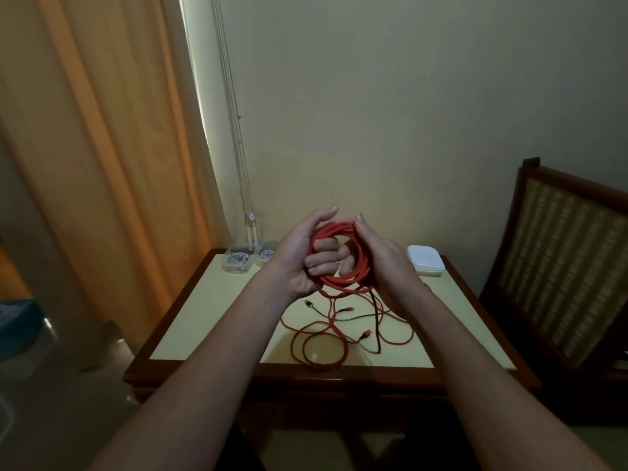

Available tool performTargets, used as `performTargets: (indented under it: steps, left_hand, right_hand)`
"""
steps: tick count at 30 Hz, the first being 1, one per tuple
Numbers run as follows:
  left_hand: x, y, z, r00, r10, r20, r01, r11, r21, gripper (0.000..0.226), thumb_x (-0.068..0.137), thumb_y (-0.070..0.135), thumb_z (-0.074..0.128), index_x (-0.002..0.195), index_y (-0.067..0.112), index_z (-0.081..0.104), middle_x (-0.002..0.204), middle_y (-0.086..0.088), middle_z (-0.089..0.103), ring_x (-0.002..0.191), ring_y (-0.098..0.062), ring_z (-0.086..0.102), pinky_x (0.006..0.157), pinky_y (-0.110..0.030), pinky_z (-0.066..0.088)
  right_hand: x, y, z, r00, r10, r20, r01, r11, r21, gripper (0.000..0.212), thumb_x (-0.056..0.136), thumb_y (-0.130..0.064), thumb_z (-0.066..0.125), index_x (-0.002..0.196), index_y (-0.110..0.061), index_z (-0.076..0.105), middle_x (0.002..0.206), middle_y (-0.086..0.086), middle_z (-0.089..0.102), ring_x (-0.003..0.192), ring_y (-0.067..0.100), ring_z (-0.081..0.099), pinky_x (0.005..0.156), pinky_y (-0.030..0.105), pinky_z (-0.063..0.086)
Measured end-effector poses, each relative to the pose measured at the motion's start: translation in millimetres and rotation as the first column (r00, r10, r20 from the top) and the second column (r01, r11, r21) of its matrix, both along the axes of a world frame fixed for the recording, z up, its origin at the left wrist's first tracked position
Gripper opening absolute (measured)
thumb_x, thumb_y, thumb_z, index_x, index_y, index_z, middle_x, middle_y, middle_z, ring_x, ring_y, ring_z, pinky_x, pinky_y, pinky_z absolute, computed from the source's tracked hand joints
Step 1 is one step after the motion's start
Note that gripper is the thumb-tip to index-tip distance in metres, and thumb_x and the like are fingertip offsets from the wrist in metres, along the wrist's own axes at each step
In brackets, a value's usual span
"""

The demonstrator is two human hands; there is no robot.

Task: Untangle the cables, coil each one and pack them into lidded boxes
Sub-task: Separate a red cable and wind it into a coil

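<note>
A red cable point(334, 230) is held up at the centre of the frame, partly wound into a round coil of several turns. The coil is gripped by the left hand point(302, 260) on its left side: the fingers point(323, 258) are curled through the ring and one digit is stretched upward along its top. The right side of the coil is gripped by the right hand point(382, 258), seen from its back, with the thumb raised against the top of the ring and the fingers wrapped round the strands.

From the coil's lower edge the unwound length hangs down and is spread in loose loops on the table point(210, 317) below, towards the lower centre. A black cable point(377, 329) and a thin dark green cable point(356, 317) are crossed with these loops.

At the table's far left corner two clear boxes point(238, 261) with white cables inside are set side by side. At its far right corner white boxes point(426, 263) are stacked. A chair point(560, 266) is seen at the right edge, and a curtain point(102, 164) fills the left.
</note>
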State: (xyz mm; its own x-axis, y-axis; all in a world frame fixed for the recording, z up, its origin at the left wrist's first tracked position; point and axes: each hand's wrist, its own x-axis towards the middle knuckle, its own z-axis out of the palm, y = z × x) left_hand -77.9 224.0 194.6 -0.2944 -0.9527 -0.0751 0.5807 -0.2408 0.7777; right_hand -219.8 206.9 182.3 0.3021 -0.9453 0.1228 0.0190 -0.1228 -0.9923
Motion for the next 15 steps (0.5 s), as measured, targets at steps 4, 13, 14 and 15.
performTargets:
  steps: [4,13,14,15]
  left_hand:
    - [-6.1,-4.2,-2.1,0.995,0.100,-0.020,-0.099,0.994,0.041,0.038,0.091,0.035,0.060,0.064,0.008,0.063,0.038,0.008,0.034,0.025,-0.005,0.027,0.028,-0.013,0.020]
    - [-8.1,-1.3,-11.4,0.993,0.086,-0.076,-0.095,0.988,-0.118,0.017,0.084,0.026,0.067,0.093,0.011,0.066,0.057,0.004,0.047,0.037,-0.003,0.040,0.042,-0.015,0.038]
    - [-8.1,-1.3,-11.9,0.992,0.081,-0.092,-0.092,0.988,-0.122,0.014,0.086,0.020,0.065,0.096,0.011,0.066,0.056,0.005,0.045,0.034,-0.003,0.036,0.040,-0.013,0.033]
    - [-8.0,-1.6,-12.2,0.991,0.068,-0.116,-0.082,0.990,-0.119,0.014,0.087,0.017,0.062,0.098,0.010,0.067,0.054,0.006,0.043,0.031,-0.003,0.032,0.038,-0.013,0.029]
  right_hand:
    - [9.1,8.1,4.3,0.970,-0.155,0.186,0.136,0.984,0.111,0.051,0.097,-0.054,0.057,0.059,-0.021,0.068,0.054,-0.005,0.058,0.050,0.010,0.054,0.051,0.023,0.041]
    - [11.5,5.7,6.2,0.964,-0.218,0.152,0.217,0.976,0.024,0.044,0.100,-0.042,0.057,0.062,-0.019,0.059,0.044,-0.011,0.048,0.039,0.002,0.046,0.041,0.015,0.036]
    - [11.7,6.2,6.9,0.964,-0.204,0.171,0.205,0.979,0.018,0.043,0.101,-0.039,0.057,0.062,-0.020,0.059,0.043,-0.011,0.049,0.039,0.001,0.046,0.041,0.014,0.036]
    - [12.2,5.8,6.8,0.964,-0.197,0.176,0.198,0.980,0.009,0.042,0.101,-0.037,0.056,0.062,-0.021,0.059,0.042,-0.011,0.049,0.039,0.000,0.046,0.041,0.014,0.036]
